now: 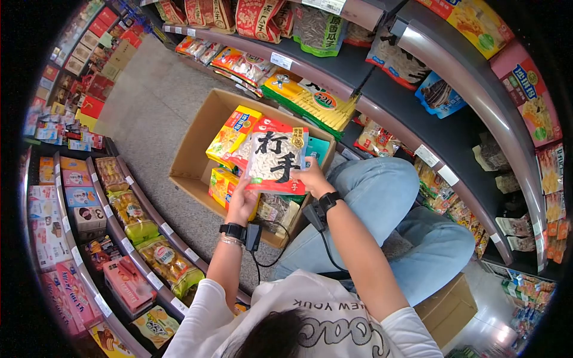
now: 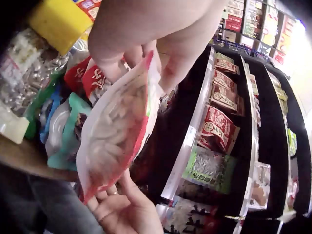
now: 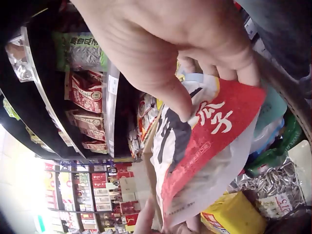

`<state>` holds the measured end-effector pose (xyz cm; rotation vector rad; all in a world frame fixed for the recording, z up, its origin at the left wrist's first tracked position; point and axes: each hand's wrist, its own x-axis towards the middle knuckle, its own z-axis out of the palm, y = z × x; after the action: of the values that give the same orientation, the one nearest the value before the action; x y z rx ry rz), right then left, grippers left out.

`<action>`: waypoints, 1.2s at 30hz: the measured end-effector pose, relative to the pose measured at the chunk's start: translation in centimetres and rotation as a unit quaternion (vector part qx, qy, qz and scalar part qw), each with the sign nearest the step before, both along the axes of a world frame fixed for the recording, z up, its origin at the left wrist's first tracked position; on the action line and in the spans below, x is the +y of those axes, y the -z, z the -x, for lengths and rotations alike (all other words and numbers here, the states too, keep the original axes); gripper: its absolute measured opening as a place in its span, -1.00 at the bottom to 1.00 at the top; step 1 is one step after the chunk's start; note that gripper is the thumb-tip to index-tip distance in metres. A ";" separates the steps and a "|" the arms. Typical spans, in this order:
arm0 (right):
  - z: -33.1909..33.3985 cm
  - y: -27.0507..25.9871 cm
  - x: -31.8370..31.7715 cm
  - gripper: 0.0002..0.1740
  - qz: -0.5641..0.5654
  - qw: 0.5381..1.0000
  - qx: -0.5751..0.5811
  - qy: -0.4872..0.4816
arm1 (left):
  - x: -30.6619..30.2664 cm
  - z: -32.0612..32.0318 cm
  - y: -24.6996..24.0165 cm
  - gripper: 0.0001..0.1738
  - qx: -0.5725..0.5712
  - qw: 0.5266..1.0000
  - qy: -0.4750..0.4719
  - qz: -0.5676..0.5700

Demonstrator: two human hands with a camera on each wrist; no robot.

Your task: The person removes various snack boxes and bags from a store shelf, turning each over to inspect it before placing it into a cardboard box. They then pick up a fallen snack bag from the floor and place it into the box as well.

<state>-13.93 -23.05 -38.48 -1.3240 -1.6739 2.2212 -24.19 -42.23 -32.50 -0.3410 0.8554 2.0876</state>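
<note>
A bag of seeds (image 1: 276,160), white and red with large black characters, is held up over an open cardboard box (image 1: 194,152). My left hand (image 1: 241,201) grips its lower left corner. On the right edge my right hand (image 1: 311,176) pinches it, thumb on the printed front in the right wrist view. The left wrist view shows the pale seeds (image 2: 114,129) through the clear back. Under the bag, the box contains yellow snack packs (image 1: 234,134), a similar red bag (image 2: 92,80) and a clear bag of dark seeds (image 1: 276,213).
Shelves of bagged seeds and snacks (image 1: 322,27) rise beyond the box and to the right. Another shelf (image 1: 143,238) with cakes and boxes curves along the left. My bent knee (image 1: 382,185) is beside the box. Cables (image 1: 268,262) run from the wrist devices.
</note>
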 end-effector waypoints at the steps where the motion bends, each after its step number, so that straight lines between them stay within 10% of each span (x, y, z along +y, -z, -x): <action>1: -0.2 -3.4 0.0 -0.21 0.054 0.999 0.000 0.001 | -0.1 0.1 0.4 -0.50 -0.013 1.000 -0.013 -0.009; 10: 0.2 -7.3 -0.4 -0.19 0.124 0.988 0.081 0.033 | 0.9 -0.7 -0.7 -0.59 0.014 0.999 0.031 0.002; 21: 1.7 -5.0 -0.9 -0.22 -0.165 0.951 0.237 -0.110 | -1.4 4.8 -3.6 -0.58 0.298 0.911 0.171 0.230; 26: 1.3 -5.7 -1.8 -0.15 -0.344 0.907 0.178 -0.164 | -0.2 5.8 -6.9 -0.64 0.277 0.942 0.041 0.185; 36: 2.1 -7.8 -1.8 -0.17 -0.209 0.953 0.193 -0.108 | -1.7 10.8 -9.4 -0.70 0.307 0.925 -0.145 0.170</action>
<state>-15.98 -24.84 -30.68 -0.5918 -2.0401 1.8977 -35.04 -43.89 -23.07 0.0272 1.6345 2.3541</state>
